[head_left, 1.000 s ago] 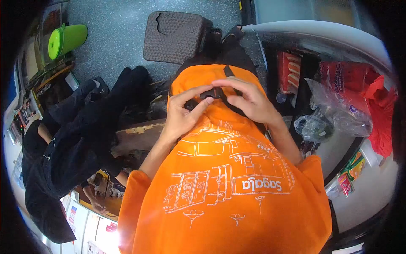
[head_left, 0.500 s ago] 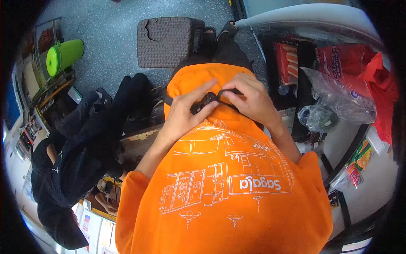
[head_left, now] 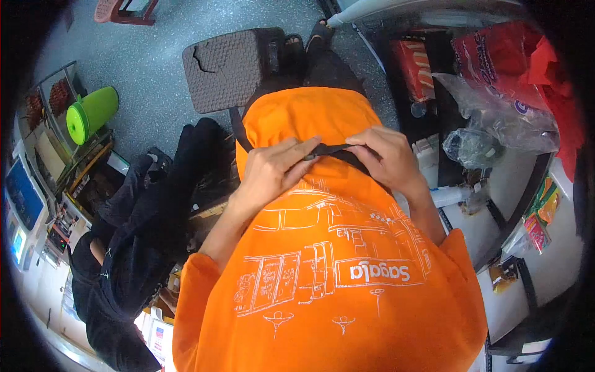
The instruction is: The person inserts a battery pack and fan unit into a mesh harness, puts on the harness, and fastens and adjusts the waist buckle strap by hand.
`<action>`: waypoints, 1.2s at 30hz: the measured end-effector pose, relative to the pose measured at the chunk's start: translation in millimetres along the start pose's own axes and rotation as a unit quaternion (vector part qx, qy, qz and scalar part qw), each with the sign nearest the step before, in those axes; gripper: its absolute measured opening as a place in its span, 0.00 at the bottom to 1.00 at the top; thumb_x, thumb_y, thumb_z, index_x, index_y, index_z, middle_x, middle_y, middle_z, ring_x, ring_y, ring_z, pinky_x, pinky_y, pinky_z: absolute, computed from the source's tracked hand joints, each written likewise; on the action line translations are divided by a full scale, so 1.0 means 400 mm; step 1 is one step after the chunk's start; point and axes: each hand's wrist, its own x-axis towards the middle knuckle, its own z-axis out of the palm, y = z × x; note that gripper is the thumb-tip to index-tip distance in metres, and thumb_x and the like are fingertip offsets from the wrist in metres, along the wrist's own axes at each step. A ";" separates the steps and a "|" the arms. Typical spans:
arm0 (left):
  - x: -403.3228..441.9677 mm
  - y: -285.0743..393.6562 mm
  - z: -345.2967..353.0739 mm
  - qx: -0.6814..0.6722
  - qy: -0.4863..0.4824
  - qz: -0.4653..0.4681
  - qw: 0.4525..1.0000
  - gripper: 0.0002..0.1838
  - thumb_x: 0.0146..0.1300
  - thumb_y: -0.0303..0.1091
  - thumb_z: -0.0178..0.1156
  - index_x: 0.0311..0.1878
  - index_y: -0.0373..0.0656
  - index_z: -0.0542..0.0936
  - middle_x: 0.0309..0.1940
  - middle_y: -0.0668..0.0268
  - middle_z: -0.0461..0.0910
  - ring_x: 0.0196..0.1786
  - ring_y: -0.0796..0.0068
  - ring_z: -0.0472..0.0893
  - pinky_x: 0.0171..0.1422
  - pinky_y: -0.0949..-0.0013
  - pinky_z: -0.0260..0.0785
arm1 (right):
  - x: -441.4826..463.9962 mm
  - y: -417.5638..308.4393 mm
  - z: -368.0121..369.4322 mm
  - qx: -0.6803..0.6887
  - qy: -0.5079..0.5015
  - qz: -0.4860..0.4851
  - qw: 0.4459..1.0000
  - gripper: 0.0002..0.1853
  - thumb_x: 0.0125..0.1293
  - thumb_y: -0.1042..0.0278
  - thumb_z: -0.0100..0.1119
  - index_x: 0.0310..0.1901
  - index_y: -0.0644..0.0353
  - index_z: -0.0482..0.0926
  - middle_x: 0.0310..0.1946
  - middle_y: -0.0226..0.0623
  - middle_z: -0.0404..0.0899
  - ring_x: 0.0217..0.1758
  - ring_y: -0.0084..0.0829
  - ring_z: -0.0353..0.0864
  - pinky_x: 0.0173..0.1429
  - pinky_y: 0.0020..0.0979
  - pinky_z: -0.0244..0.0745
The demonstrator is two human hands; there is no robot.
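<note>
At the waist of the orange shirt (head_left: 328, 248), my left hand (head_left: 279, 167) pinches a black buckle (head_left: 321, 150). Opposite it, my right hand (head_left: 389, 158) grips the black strap (head_left: 339, 148) between thumb and fingers. The strap runs taut and nearly level between both hands. Further black strap passes around the waist on both sides, over the orange cloth. My fingers cover part of the buckle.
A person in black clothes (head_left: 139, 248) is at the left. Ahead are a brown woven stool (head_left: 226, 71), a green bin (head_left: 93, 115) and a red plastic stool (head_left: 124, 12). Red bags (head_left: 496, 62) and clear plastic (head_left: 474, 149) lie at the right.
My right hand has moved right and slightly down, drawing the strap straight. My left fingers have closed over the buckle. The view has shifted, bringing the red stool in at the top.
</note>
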 end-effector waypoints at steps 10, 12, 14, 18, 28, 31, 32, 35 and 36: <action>-0.012 0.005 0.007 0.007 -0.010 -0.026 1.000 0.24 0.58 0.31 0.72 0.59 0.39 0.82 0.39 0.61 0.80 0.36 0.65 0.83 0.39 0.65 0.77 | 0.102 -0.058 -0.006 0.225 -0.148 0.148 0.952 0.08 0.64 0.75 0.68 0.43 0.67 0.84 0.36 0.36 0.82 0.36 0.26 0.81 0.43 0.26 0.76; -0.017 0.014 0.003 -0.032 -0.007 -0.042 0.999 0.26 0.56 0.30 0.74 0.59 0.38 0.82 0.39 0.60 0.81 0.37 0.65 0.84 0.42 0.67 0.77 | 0.101 -0.055 0.005 0.238 -0.167 0.161 0.943 0.10 0.61 0.73 0.71 0.42 0.66 0.84 0.35 0.35 0.82 0.36 0.26 0.81 0.43 0.26 0.76; -0.016 0.022 -0.003 -0.088 -0.002 -0.049 0.995 0.28 0.53 0.28 0.76 0.60 0.37 0.83 0.38 0.60 0.82 0.39 0.66 0.84 0.46 0.69 0.77 | 0.089 -0.050 0.011 0.207 -0.157 0.136 0.956 0.11 0.60 0.73 0.72 0.43 0.66 0.84 0.34 0.35 0.82 0.35 0.26 0.81 0.42 0.27 0.77; -0.017 0.025 -0.006 -0.126 -0.029 -0.090 0.987 0.24 0.53 0.28 0.76 0.55 0.36 0.84 0.40 0.59 0.84 0.40 0.66 0.85 0.47 0.68 0.77 | 0.078 -0.048 0.011 0.184 -0.165 0.177 0.953 0.13 0.59 0.70 0.72 0.43 0.65 0.84 0.33 0.39 0.83 0.34 0.31 0.85 0.42 0.30 0.79; -0.011 0.015 0.009 -0.145 -0.014 -0.087 0.985 0.19 0.53 0.28 0.77 0.48 0.34 0.85 0.40 0.57 0.87 0.42 0.65 0.87 0.48 0.68 0.77 | 0.065 -0.030 0.029 0.199 -0.149 0.150 0.957 0.09 0.60 0.72 0.72 0.39 0.65 0.82 0.29 0.35 0.81 0.30 0.25 0.79 0.37 0.28 0.74; -0.007 0.011 0.006 -0.138 -0.024 -0.078 0.987 0.18 0.53 0.28 0.77 0.48 0.34 0.86 0.40 0.57 0.87 0.42 0.65 0.87 0.48 0.67 0.77 | 0.087 -0.017 0.024 0.213 -0.201 0.169 0.941 0.08 0.59 0.72 0.71 0.36 0.64 0.81 0.27 0.36 0.80 0.28 0.29 0.79 0.35 0.31 0.73; -0.006 0.010 0.006 -0.136 -0.026 -0.073 0.988 0.18 0.53 0.28 0.77 0.47 0.35 0.86 0.40 0.57 0.87 0.42 0.64 0.87 0.47 0.67 0.77 | 0.086 -0.013 0.028 0.219 -0.206 0.173 0.938 0.08 0.60 0.72 0.70 0.36 0.64 0.81 0.27 0.36 0.79 0.27 0.29 0.78 0.35 0.31 0.73; -0.004 0.019 0.000 -0.112 -0.032 -0.063 0.991 0.19 0.52 0.28 0.77 0.48 0.35 0.86 0.41 0.57 0.87 0.42 0.64 0.87 0.47 0.66 0.78 | 0.081 -0.004 0.037 0.211 -0.205 0.155 0.943 0.07 0.61 0.71 0.69 0.35 0.63 0.81 0.25 0.34 0.78 0.27 0.28 0.76 0.34 0.32 0.71; -0.008 0.016 0.003 -0.108 -0.034 -0.064 0.992 0.20 0.52 0.29 0.77 0.48 0.34 0.86 0.41 0.56 0.87 0.43 0.63 0.88 0.48 0.66 0.78 | 0.076 -0.004 0.040 0.205 -0.201 0.145 0.947 0.07 0.61 0.70 0.69 0.35 0.63 0.81 0.25 0.33 0.78 0.27 0.28 0.76 0.34 0.32 0.71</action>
